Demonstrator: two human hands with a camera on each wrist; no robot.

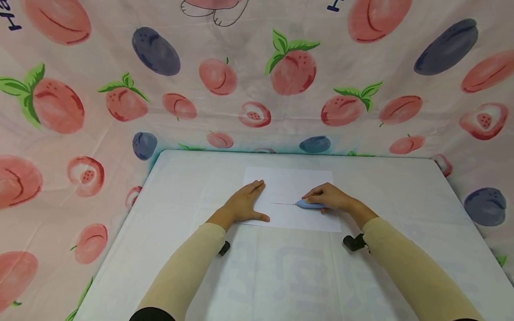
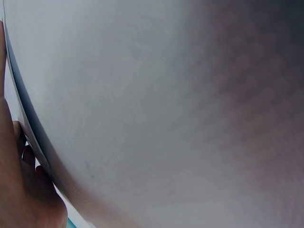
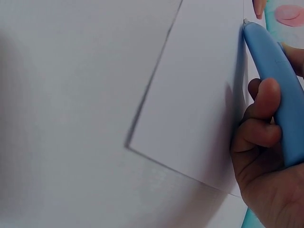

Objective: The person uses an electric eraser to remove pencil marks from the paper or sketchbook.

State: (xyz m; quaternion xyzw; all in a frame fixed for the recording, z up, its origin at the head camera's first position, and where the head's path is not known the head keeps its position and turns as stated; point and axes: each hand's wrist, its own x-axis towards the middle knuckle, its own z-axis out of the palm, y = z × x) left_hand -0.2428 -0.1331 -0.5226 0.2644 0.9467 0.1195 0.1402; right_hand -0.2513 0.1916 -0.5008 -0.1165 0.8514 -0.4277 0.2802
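Observation:
A white sheet of paper (image 1: 289, 178) lies on the white table, with one thin dark line across its middle. My left hand (image 1: 248, 205) rests on the sheet's left side, fingers extended and thumb apart; in the left wrist view only part of that hand (image 2: 28, 190) shows at the edge. In my right hand (image 1: 327, 196) I grip a smooth, curved blue pen-like tool (image 3: 270, 61) with a small metal tip. Its tip meets the paper at the line's right end. Exactly what kind of tool it is, I cannot tell.
The white tabletop (image 1: 281, 267) extends around the sheet, its far edge against a fruit-patterned cloth (image 1: 241, 44). Black wrist devices (image 1: 354, 243) are worn below both hands.

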